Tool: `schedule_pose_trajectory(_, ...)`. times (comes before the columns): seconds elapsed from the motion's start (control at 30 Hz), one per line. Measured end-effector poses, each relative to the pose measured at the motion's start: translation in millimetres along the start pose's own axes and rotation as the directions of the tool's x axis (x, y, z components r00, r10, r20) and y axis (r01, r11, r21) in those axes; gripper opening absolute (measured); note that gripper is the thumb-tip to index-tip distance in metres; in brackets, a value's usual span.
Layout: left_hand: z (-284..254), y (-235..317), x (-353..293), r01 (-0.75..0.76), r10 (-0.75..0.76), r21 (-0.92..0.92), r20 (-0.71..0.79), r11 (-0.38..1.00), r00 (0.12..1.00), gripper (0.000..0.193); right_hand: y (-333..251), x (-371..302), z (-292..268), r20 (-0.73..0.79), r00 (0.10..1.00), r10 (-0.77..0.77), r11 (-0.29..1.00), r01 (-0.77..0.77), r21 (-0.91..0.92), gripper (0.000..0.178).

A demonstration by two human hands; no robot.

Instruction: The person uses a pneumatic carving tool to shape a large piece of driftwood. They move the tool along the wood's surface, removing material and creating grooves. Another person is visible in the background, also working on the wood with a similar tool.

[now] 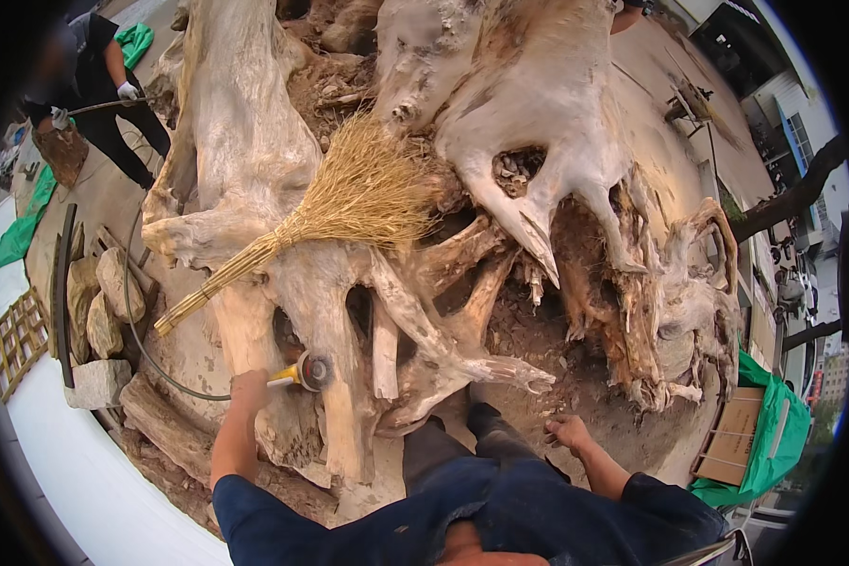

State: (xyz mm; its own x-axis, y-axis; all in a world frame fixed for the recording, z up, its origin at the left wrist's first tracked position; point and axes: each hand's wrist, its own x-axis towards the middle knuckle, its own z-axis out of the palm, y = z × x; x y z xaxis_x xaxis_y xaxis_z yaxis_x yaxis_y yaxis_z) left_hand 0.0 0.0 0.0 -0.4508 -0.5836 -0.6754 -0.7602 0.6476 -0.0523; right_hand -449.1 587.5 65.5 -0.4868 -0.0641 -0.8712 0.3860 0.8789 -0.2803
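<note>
My left hand (248, 387) is closed around a small yellow angle grinder (285, 377). Its round disc (313, 371) is against or very close to a pale root of a huge bleached tree stump (264, 160). A dark hose (165, 375) runs from the tool behind my hand and curves away to the left. Across the stump's roots lies a straw broom (368, 184), bristles to the upper right and handle to the lower left. My right hand (568, 432) hangs in the air at my right side, fingers curled, with nothing visible in it.
Rocks and logs (104, 321) lie at the left beside a grey stone block (97, 384). At the upper left a person in white gloves (127, 91) holds a long rod. To the right stands a cardboard box (731, 434) with a green sheet (775, 439). Jagged roots (509, 373) jut toward my legs.
</note>
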Motion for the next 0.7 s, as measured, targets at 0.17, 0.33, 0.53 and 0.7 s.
schedule_pose_trajectory(0.17,33.1,-11.4,-56.7,0.149,-0.122,-0.445,0.088,0.883,0.989,0.031,-45.7,26.2,36.6,0.070,0.986,-0.149,0.989,0.147,0.032,0.030)
schedule_pose_trajectory(0.33,9.4,105.1,-175.4,0.487,-0.049,-0.865,0.484,0.120,0.873,0.015,-93.4,0.2,36.0,0.169,0.959,-0.228,0.967,0.244,-0.075,0.033)
schedule_pose_trajectory(0.53,-42.9,232.8,-275.6,0.437,0.139,-0.822,0.416,-0.365,0.899,0.030,-132.0,-51.5,100.1,0.579,0.723,-0.376,0.893,0.450,0.018,0.050)
schedule_pose_trajectory(0.7,-86.7,334.2,-245.5,0.342,0.374,-0.759,0.140,-0.554,0.917,0.028,-196.6,-86.4,103.6,0.747,0.272,-0.607,0.777,0.398,0.487,0.078)
